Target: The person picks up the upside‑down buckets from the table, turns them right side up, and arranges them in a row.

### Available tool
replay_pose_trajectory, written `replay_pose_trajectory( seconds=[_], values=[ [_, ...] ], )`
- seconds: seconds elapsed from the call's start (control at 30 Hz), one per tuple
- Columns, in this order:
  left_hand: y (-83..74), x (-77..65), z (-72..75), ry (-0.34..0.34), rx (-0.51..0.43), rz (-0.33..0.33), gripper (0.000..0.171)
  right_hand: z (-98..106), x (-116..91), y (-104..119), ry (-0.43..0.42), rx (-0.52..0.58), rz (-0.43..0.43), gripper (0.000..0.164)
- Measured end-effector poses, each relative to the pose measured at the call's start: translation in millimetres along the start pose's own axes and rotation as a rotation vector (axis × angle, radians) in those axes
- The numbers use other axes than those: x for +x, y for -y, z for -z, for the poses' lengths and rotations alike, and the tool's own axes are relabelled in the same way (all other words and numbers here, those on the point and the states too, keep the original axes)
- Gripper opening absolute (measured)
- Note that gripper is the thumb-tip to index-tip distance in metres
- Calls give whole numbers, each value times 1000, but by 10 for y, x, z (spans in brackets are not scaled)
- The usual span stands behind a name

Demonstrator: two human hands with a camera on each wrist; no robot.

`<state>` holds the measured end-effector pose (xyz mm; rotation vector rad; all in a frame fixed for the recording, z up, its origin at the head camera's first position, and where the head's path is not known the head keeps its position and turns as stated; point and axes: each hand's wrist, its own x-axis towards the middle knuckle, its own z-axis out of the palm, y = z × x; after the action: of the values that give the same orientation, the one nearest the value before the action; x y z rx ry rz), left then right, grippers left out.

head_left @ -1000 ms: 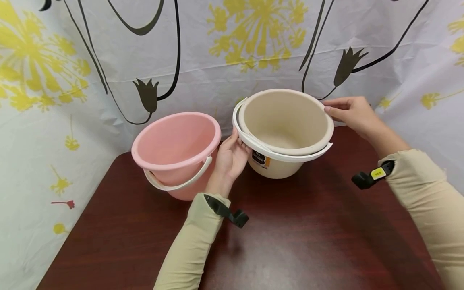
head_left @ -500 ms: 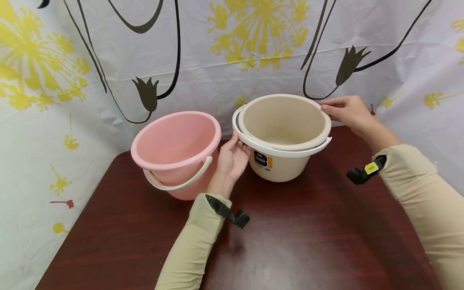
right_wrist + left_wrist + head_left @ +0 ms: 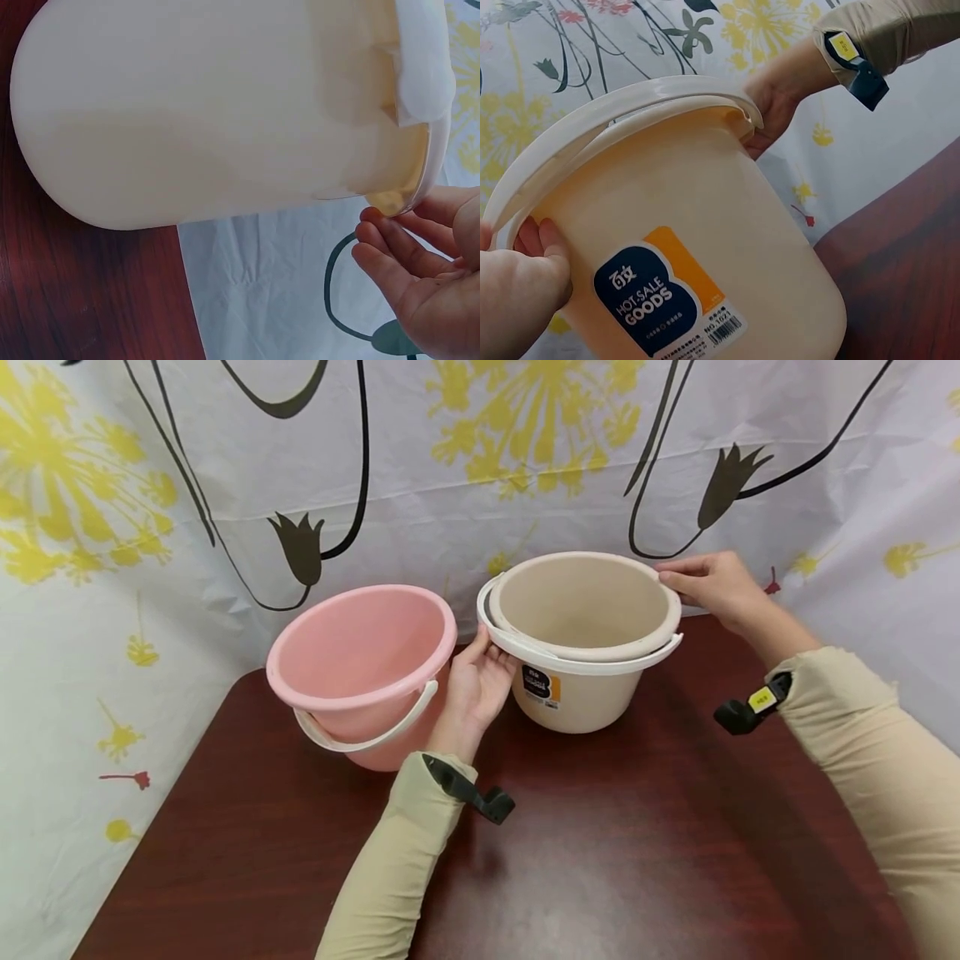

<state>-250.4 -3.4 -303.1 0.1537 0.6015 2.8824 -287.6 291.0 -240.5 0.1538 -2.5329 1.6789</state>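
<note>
A beige bucket (image 3: 577, 706) stands right of centre on the table, and both hands are at its rim. On its front is a dark blue and orange label (image 3: 667, 296). Its white handle (image 3: 540, 657) lies down along the near side of the rim. My left hand (image 3: 477, 689) grips the rim and handle on the left, fingers under the edge. At the far right of the rim, my right hand (image 3: 722, 587) pinches the edge between thumb and fingers; the right wrist view shows these fingertips (image 3: 371, 217) under the lip.
A pink bucket (image 3: 367, 693) with a white handle stands close to the left of my left hand. The dark red-brown table (image 3: 585, 843) extends toward me. Behind it hangs a white curtain (image 3: 420, 460) with flower prints.
The beige bucket has tilted back a little and turned slightly, so more of its label shows. My right hand has moved slightly left with the rim; the left hand keeps its hold.
</note>
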Motion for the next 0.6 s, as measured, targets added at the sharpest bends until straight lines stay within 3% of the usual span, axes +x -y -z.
replay_pose_trajectory(
  seconds=[0.3,0.6],
  values=[
    [-4,-28,47,-46,-24,21,22,4,5,48,15,-58,-12,48],
    [47,-49,234,-144,15,40,15,-4,13,46,14,-82,10,48]
  ],
)
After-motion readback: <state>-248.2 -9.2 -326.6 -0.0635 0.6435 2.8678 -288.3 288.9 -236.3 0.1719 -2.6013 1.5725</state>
